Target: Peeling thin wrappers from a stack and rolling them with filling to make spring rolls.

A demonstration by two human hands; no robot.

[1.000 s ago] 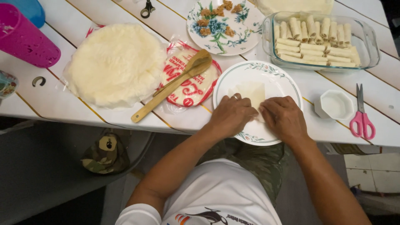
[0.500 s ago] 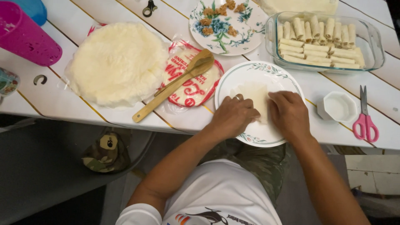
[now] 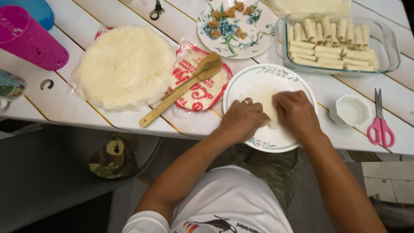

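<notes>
on the white plate (image 3: 241, 86) at the surface's near edge, the left hand (image 3: 242, 121) and right hand (image 3: 295, 113) press side by side, fingers curled down onto a thin pale wrapper (image 3: 261, 96). at 10 o'clock lies a wooden spoon (image 3: 185, 86) on a wrapper packet (image 3: 196, 97); at 1 o'clock a glass dish of rolls (image 3: 334, 41); at 3 o'clock a small white bowl (image 3: 352, 110) and pink scissors (image 3: 380, 118).

pale thin wrapper (image 3: 263, 97), flat on plate (image 3: 276, 138)
</notes>
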